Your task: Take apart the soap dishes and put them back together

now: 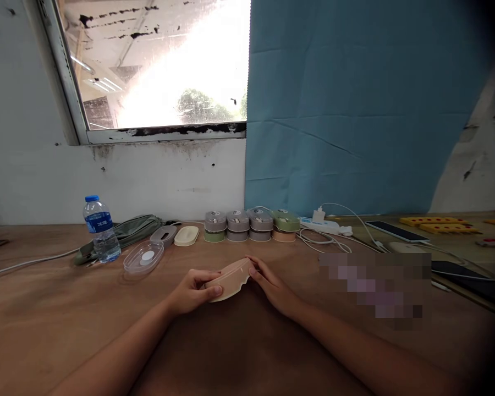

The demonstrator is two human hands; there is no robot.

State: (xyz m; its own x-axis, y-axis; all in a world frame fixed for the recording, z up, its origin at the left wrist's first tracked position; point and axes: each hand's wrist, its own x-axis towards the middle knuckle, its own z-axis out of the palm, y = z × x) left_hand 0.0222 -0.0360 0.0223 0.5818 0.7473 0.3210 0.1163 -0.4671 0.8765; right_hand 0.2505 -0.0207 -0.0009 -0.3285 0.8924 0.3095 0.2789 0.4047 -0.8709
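Above the brown tabletop, my left hand [196,291] and my right hand [273,285] hold a small peach plastic box [230,276] between them. The box is tilted, with a paler cream edge along its lower side and a notch near the right end. My left thumb presses on its near face, the fingers curling behind. At the opposite end, my right thumb and fingers pinch the corner. Left of the hands lie a clear oval lid [138,265] with a white disc, a cream oval piece [186,236] and a grey slotted oval piece [164,235].
Several stacked oval boxes [238,223] in grey, green and peach line the wall. A water bottle [102,231] stands before a green pouch [138,230] at left. To the right are a power strip [325,225], cables, a phone [396,231] and yellow strips [439,224]; one patch is pixelated.
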